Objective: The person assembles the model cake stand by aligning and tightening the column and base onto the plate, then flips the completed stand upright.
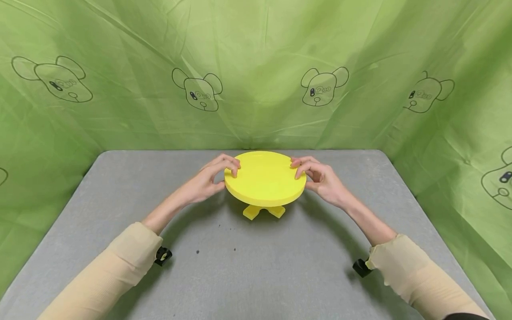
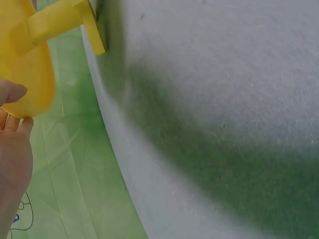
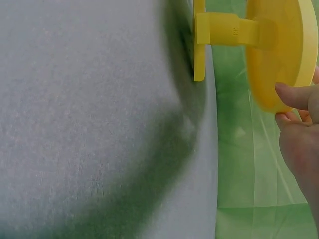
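A small yellow round table (image 1: 264, 178) with a flat disc top stands near the far edge of the grey surface. Two of its feet (image 1: 251, 212) show below the disc in the head view. My left hand (image 1: 208, 180) pinches the disc's left rim, fingers on top and thumb beneath. On the opposite rim, my right hand (image 1: 325, 180) holds it the same way. Both wrist views show the underside, with a central post (image 3: 227, 30) and a flat base (image 3: 199, 55). The left wrist view shows my left thumb (image 2: 14, 91) against the disc's underside.
The grey tabletop (image 1: 256, 266) extends toward me, with a few dark specks on it. Green curtains (image 1: 256, 53) printed with bear faces hang behind and at both sides. A black wrist device (image 1: 163, 256) sits at the left cuff, another (image 1: 362, 268) at the right.
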Demonstrator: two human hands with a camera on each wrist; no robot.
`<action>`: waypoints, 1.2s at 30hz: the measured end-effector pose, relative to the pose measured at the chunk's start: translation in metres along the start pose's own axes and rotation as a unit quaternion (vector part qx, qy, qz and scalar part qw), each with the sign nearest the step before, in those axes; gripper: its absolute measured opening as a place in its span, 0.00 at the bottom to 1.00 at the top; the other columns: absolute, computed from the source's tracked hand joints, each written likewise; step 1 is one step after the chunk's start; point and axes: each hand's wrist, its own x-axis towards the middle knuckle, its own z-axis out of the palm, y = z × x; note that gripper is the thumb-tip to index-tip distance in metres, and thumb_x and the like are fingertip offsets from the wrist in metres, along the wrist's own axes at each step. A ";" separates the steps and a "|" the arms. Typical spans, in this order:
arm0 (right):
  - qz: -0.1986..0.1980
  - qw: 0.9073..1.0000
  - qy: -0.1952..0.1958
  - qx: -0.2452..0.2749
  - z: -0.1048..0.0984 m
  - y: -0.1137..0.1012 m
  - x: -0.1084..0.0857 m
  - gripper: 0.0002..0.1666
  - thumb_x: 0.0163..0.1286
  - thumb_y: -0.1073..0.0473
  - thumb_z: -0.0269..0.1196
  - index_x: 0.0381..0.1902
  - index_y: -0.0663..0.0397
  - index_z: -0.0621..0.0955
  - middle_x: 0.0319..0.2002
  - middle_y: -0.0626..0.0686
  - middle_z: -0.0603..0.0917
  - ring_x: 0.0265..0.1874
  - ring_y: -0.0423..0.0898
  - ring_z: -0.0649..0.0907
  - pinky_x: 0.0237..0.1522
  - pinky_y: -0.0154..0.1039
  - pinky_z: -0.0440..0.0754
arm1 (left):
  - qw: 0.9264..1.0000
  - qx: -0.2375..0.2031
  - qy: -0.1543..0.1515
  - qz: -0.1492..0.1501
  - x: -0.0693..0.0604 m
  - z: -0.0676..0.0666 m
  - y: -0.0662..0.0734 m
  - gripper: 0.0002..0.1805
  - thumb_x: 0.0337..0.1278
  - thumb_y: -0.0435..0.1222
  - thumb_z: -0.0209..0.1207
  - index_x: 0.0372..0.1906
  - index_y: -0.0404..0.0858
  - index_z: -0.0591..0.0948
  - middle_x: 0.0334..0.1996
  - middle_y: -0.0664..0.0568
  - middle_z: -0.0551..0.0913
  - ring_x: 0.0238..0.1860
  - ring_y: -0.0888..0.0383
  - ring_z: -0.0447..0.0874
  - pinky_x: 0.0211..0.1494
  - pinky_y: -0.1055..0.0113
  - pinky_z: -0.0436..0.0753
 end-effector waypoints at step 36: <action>0.049 0.990 -0.036 -0.129 -0.002 -0.003 -0.016 0.20 0.56 0.70 0.77 0.44 0.47 0.86 0.76 0.54 0.69 0.78 0.57 0.66 0.73 0.27 0.70 | 0.996 0.074 -0.041 -0.037 -0.017 0.005 0.008 0.26 0.46 0.15 0.61 0.41 0.50 0.78 0.81 0.51 0.61 0.85 0.47 0.47 0.80 0.32 0.58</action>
